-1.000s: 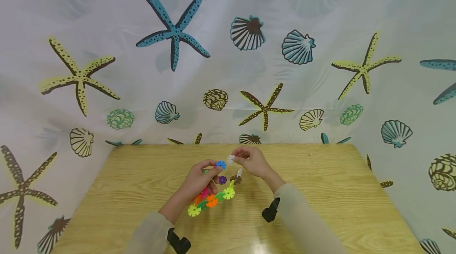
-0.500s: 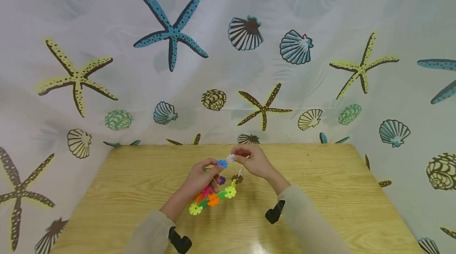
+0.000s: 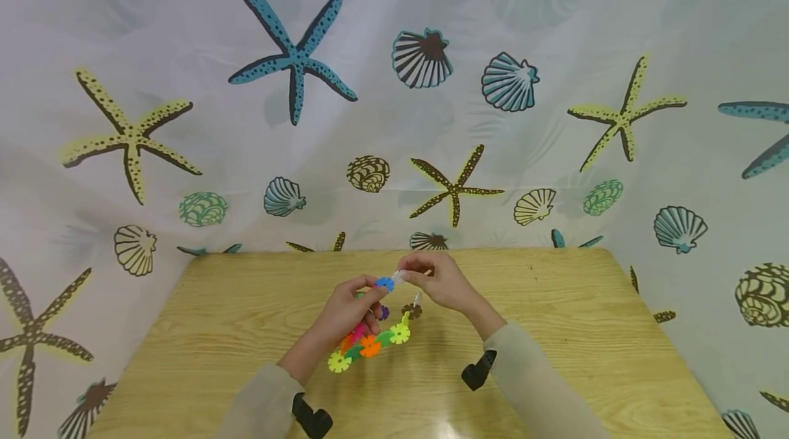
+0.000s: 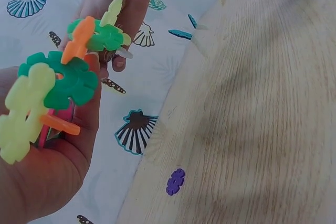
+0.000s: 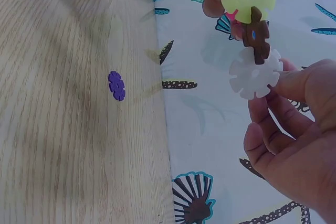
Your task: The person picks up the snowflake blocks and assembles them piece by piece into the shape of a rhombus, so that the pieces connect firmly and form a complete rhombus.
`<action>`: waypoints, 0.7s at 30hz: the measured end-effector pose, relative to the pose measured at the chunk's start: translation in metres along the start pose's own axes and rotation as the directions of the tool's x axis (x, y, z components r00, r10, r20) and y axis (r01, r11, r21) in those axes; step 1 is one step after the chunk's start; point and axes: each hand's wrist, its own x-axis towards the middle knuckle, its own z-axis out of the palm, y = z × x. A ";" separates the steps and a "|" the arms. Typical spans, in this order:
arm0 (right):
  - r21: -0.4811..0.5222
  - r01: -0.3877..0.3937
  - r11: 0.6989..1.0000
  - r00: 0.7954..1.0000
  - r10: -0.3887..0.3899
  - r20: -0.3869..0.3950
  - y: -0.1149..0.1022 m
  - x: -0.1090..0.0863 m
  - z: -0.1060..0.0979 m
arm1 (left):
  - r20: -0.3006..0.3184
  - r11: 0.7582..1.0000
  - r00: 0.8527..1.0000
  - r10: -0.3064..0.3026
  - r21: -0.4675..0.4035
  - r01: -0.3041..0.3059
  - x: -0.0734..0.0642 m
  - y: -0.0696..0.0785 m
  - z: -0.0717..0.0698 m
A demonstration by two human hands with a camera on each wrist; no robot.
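In the head view my left hand (image 3: 348, 307) pinches a blue snowflake disc (image 3: 385, 283) between thumb and fingers. My right hand (image 3: 440, 281) pinches a white snowflake disc (image 3: 398, 276) at the blue one's edge; whether they interlock I cannot tell. A chain of linked discs hangs from the left hand, with a lime disc (image 3: 340, 361), an orange disc (image 3: 370, 346), another lime disc (image 3: 399, 333), a brown disc (image 3: 411, 311) and a white end. Close up in the left wrist view, a green disc (image 4: 79, 83) partly covers the left palm.
A loose purple disc (image 5: 116, 86) lies on the wooden table (image 3: 555, 329), partly hidden by the left hand in the head view. A white curtain (image 3: 370, 103) printed with starfish and shells surrounds the table's back and sides.
The blue and white discs have come closer together, edge to edge. The chain has shifted slightly right, and more of the purple disc is covered by the left hand.
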 end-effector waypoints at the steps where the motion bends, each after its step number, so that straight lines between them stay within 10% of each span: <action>1: -0.001 0.001 1.000 1.000 -0.001 0.000 0.000 0.000 0.000 | 0.006 1.000 1.000 0.000 -0.001 0.000 0.000 0.000 0.000; 21: 0.056 -0.037 0.998 0.994 0.043 -0.103 -0.004 -0.009 0.003 | 0.031 1.000 0.999 0.016 0.000 -0.016 0.004 0.008 0.008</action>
